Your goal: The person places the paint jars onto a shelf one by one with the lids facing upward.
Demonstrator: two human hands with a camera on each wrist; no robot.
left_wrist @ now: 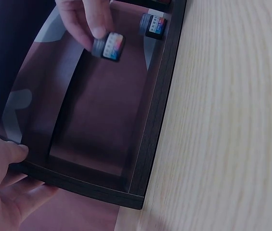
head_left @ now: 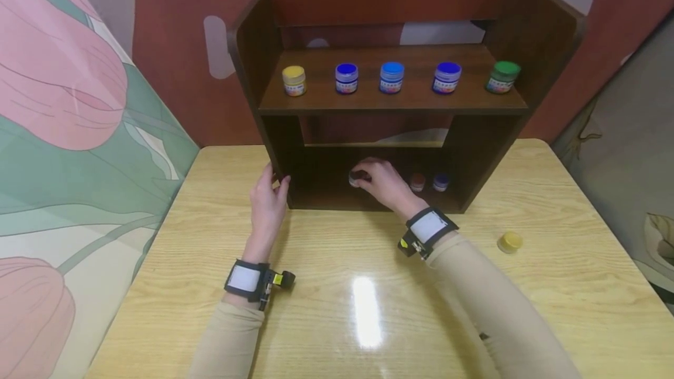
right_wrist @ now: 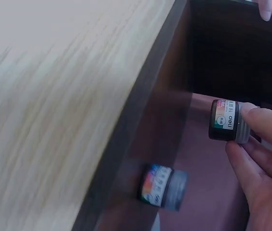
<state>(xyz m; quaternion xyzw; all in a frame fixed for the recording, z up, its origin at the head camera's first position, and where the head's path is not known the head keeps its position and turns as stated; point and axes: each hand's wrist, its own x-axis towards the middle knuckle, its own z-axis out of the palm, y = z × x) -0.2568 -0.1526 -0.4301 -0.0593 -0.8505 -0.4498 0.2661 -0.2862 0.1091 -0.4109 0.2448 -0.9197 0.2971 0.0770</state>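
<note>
My right hand (head_left: 387, 183) pinches a small dark paint jar (right_wrist: 224, 120) by its grey-looking lid, inside the lower compartment of a dark brown wooden shelf (head_left: 395, 111). In the left wrist view this jar (left_wrist: 110, 46) hangs tilted in front of the back opening. My left hand (head_left: 267, 200) grips the shelf's left side panel, its thumb (left_wrist: 18, 152) at the front edge and the other fingers round the outside. Right of the right hand, a reddish-brown jar (head_left: 418, 182) and a blue jar (head_left: 441, 182) stand on the lower board.
Along the upper board stand several jars: yellow (head_left: 294, 81), dark blue (head_left: 346, 78), lighter blue (head_left: 392, 78), another dark blue (head_left: 447, 78) and green (head_left: 502, 77). A yellow jar (head_left: 509, 242) sits on the wooden table (head_left: 326, 320) right of the shelf. A patterned wall (head_left: 179, 75) rises behind.
</note>
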